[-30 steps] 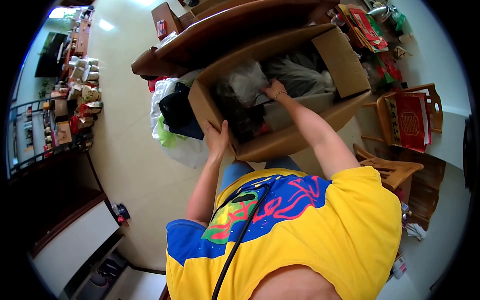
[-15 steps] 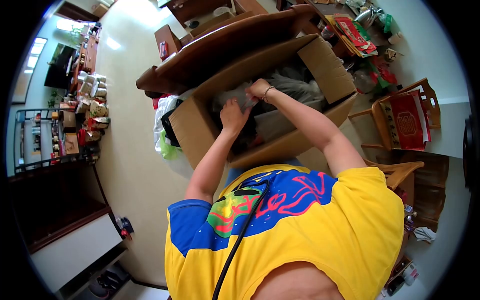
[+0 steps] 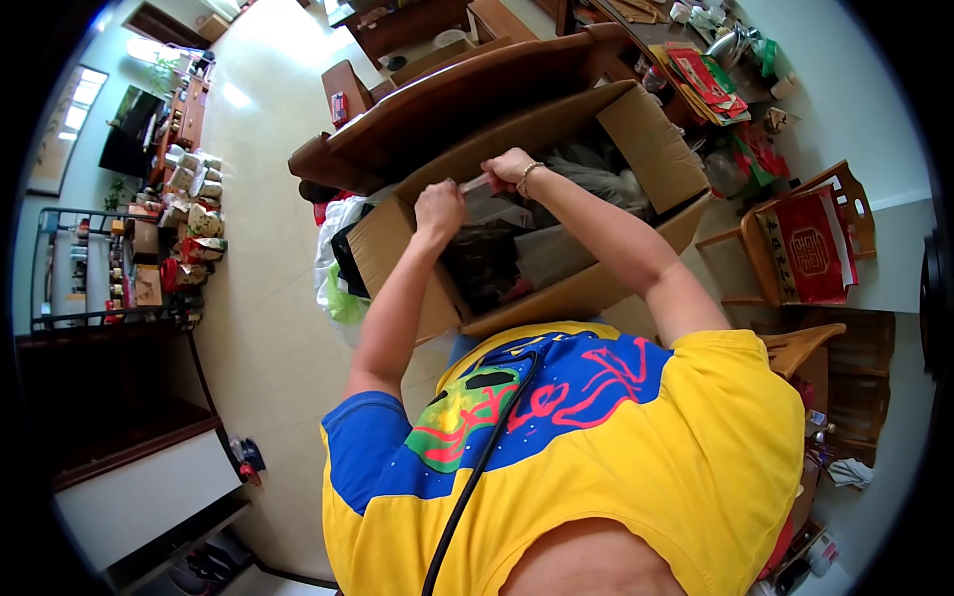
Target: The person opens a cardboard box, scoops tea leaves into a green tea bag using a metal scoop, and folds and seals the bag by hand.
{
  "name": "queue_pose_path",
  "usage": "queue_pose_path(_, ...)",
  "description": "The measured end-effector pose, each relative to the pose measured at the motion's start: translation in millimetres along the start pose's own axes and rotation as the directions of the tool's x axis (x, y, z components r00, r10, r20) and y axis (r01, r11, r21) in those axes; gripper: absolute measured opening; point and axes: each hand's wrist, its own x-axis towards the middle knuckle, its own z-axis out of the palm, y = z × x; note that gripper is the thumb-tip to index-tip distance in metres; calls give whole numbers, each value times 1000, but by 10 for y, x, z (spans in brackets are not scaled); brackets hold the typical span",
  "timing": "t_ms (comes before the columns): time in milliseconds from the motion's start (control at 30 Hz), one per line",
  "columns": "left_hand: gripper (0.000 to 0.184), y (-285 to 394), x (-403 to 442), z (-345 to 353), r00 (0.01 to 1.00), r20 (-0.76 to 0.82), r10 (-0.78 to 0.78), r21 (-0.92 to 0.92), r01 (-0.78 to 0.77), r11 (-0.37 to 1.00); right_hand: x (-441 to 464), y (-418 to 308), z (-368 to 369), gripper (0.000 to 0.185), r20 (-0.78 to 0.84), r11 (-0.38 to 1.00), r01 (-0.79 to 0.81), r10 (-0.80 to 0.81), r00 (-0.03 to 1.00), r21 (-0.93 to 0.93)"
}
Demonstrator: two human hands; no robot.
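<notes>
Above the open cardboard box [image 3: 651,149], my left hand [image 3: 440,209] is closed in a fist near the box's far left side. My right hand [image 3: 510,171], wearing a bracelet, pinches close beside it. Between the two hands runs a taut, pale strip of a translucent plastic bag [image 3: 477,183], gripped at both ends. Inside the box, more greyish clear plastic [image 3: 606,184] lies at the right, and a grey flat panel [image 3: 556,256] sits near the front. Dark contents at the box's left are too dim to name.
A wooden sofa-like back [image 3: 467,94] stands just beyond the box. White and green bags [image 3: 343,298] lie on the floor at its left. At right is a wooden chair [image 3: 765,243] bearing a red bag [image 3: 810,246]. Packages [image 3: 194,199] line the far left.
My left hand has moved left and up and closed into a fist. My right hand has risen slightly. The plastic between them is now pulled into a tight strip.
</notes>
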Motion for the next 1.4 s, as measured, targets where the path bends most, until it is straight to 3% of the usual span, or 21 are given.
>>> queue_pose_path(100, 27, -140, 234, -99, 996, -88, 27, -106, -37, 994, 89, 56, -30, 37, 117, 918, 73, -128, 985, 391)
queue_pose_path(133, 28, -192, 345, -141, 989, 54, -138, -256, 147, 955, 68, 33, -30, 37, 113, 918, 78, -132, 985, 388)
queue_pose_path(167, 30, -224, 433, -159, 937, 218, -272, -370, 337, 866, 37, 24, -6, 40, 42, 930, 225, -247, 968, 289)
queue_pose_path(200, 30, -218, 493, -186, 939, 212, -270, -372, 333, 867, -14, 9, 21, 44, -18, 914, 364, -367, 930, 177)
queue_pose_path(233, 31, -208, 538, -211, 913, 234, -333, -455, 405, 793, -145, 40, -21, 50, 32, 888, 458, -457, 889, -40)
queue_pose_path(267, 32, -195, 584, -228, 882, 264, -391, -531, 471, 704, -126, 167, -4, 51, 47, 782, 585, -590, 806, -213)
queue_pose_path(333, 30, -246, 729, -171, 908, 245, -341, -506, 420, 754, -146, 340, 82, 55, 87, 534, 596, -697, 712, -600)
queue_pose_path(367, 30, -241, 777, -153, 917, 255, -307, -491, 396, 776, -178, 425, 110, 42, 60, 522, 580, -709, 703, -626)
queue_pose_path(400, 30, -236, 820, -141, 926, 263, -272, -477, 370, 798, -167, 487, 157, 42, 55, 526, 575, -706, 706, -627)
queue_pose_path(467, 29, -247, 917, -123, 928, 236, -287, -468, 367, 804, -71, 593, 300, 28, -63, 654, 376, -545, 836, -656)
queue_pose_path(533, 28, -313, 1035, -42, 914, 271, -302, -540, 404, 738, -136, 618, 411, 19, -97, 635, 414, -611, 786, -652)
queue_pose_path(667, 27, -338, 1198, 62, 921, 257, -292, -588, 389, 709, -353, 474, 592, 18, -117, 768, 491, -578, 807, -412)
queue_pose_path(733, 29, -280, 1224, 43, 922, 295, -249, -565, 379, 733, -384, 449, 644, 19, -60, 909, 410, -414, 908, -70)
queue_pose_path(800, 32, -237, 1181, 14, 933, 275, -232, -541, 350, 765, -360, 443, 678, 17, -75, 923, 379, -383, 920, -66)
queue_pose_path(867, 36, -195, 1098, -16, 944, 250, -215, -514, 318, 797, -292, 486, 690, 15, -123, 932, 349, -337, 933, 97)
queue_pose_path(933, 45, -124, 856, -106, 972, 94, -217, -628, 227, 744, -293, 462, 675, 15, -131, 940, 306, -288, 949, 153)
queue_pose_path(967, 53, -105, 693, -159, 977, -29, -212, -573, 158, 804, -294, 441, 677, 15, -139, 942, 263, -238, 961, 207)
queue_pose_path(1000, 57, -173, 583, -46, 968, -93, -231, -579, 136, 804, -274, 434, 693, 15, -138, 941, 264, -239, 961, 210)
queue_pose_path(1200, 60, -256, -63, 267, 920, -28, -391, -597, 298, 745, -165, 477, 843, 19, -170, 911, 313, -275, 946, 269)
queue_pose_path(1267, 50, -388, -82, 418, 898, 18, -440, -747, 304, 591, -191, 463, 886, 16, -184, 886, 369, -328, 927, 281)
queue_pose_path(1400, 36, -276, -159, 160, 915, 64, -398, -708, 323, 628, -38, 579, 965, 21, -179, 867, 461, -431, 884, 188)
